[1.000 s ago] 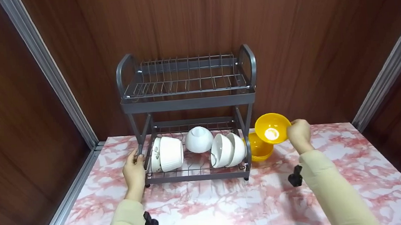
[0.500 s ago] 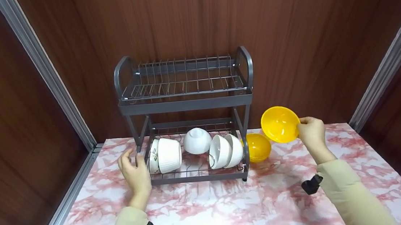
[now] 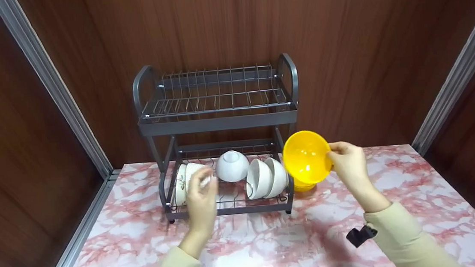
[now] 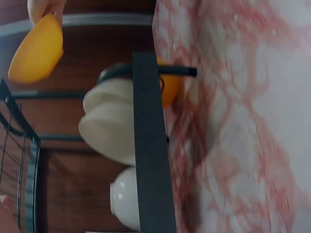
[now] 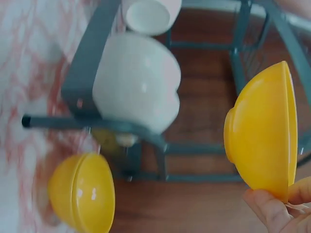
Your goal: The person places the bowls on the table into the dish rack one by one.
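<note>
My right hand (image 3: 351, 167) pinches a yellow bowl (image 3: 307, 157) by its rim, raised beside the right end of a two-tier dish rack (image 3: 219, 124). Its hollow faces the head camera; the right wrist view shows the fingers at the rim. Holding nothing, my left hand (image 3: 202, 205) hovers before the lower tier, its fingers loosely bent, partly covering a ribbed white bowl (image 3: 193, 171). Behind that stands a patterned white bowl (image 3: 180, 186). An upside-down white bowl (image 3: 232, 166) sits mid-tier, with two tilted white bowls (image 3: 276, 177) to its right.
Nested yellow bowls (image 5: 82, 194) stand on the pink marbled tabletop (image 3: 247, 244) outside the rack's right end, mostly hidden in the head view by the raised one. The upper tier (image 3: 217, 103) has wire dividers. Wood panels (image 3: 219, 23) enclose the back and sides.
My left hand has let go of the rack's left side post and moved right, in front of the lower tier. My right hand lifted the yellow bowl rightward off the stack, then brought it back left.
</note>
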`<state>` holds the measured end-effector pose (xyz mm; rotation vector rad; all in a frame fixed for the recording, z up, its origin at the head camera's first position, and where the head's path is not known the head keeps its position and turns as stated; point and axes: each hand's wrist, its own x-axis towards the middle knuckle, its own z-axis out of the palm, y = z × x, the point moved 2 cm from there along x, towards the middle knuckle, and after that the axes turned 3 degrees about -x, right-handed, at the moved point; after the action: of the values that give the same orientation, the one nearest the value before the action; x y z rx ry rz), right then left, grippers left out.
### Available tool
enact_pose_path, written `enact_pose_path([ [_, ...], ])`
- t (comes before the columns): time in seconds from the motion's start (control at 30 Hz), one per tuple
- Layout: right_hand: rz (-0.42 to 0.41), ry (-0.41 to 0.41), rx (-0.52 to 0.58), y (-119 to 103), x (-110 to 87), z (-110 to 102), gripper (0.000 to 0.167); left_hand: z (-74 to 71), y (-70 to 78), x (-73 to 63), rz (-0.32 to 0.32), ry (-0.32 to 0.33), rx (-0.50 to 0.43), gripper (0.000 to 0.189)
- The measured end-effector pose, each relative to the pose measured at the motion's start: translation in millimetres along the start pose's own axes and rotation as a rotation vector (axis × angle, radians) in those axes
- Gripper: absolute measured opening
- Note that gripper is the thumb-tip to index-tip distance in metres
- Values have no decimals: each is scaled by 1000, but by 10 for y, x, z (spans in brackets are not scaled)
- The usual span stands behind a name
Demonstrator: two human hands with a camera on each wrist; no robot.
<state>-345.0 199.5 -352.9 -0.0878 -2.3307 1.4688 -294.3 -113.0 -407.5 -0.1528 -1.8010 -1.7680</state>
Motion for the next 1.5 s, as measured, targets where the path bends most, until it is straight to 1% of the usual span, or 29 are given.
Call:
enact_pose_path([
  [0.17,-28,-44,-16,-74,-163,143,23,215,61,-164,-219,-217,-74,37],
  [0.27,-33,-72,-23,-75,-239,218,22,316,69,-257,-304,-321,-145,41],
  [0.37,-28,-94,-23,-64,-306,289,22,385,70,-342,-352,-383,-214,47],
  [0.47,-28,-112,-22,-57,-371,362,21,430,52,-408,-369,-421,-261,53],
  [0.53,-30,-128,-16,-60,-421,408,21,452,47,-449,-387,-434,-298,57],
  [0.63,-49,-140,-20,-68,-482,478,19,485,35,-499,-412,-438,-361,60],
  [0.73,-55,-145,-22,-77,-532,525,19,505,31,-531,-438,-411,-417,60],
  [0.87,-64,-144,-13,-73,-580,547,19,494,11,-553,-482,-359,-462,56],
  [1.03,-48,-175,38,-48,-643,553,19,460,-38,-577,-582,-306,-553,50],
  [1.1,-21,-192,82,-28,-673,558,21,440,-62,-596,-633,-284,-592,49],
  [1.2,48,-236,185,26,-730,575,26,411,-105,-637,-722,-261,-650,48],
  [1.27,113,-302,286,77,-774,597,32,397,-127,-673,-779,-254,-685,48],
  [1.37,215,-457,447,165,-843,640,41,392,-158,-735,-844,-246,-731,48],
  [1.43,263,-585,552,222,-888,666,39,395,-175,-773,-873,-238,-756,48],
  [1.5,295,-701,652,273,-927,684,32,394,-191,-806,-895,-225,-772,48],
])
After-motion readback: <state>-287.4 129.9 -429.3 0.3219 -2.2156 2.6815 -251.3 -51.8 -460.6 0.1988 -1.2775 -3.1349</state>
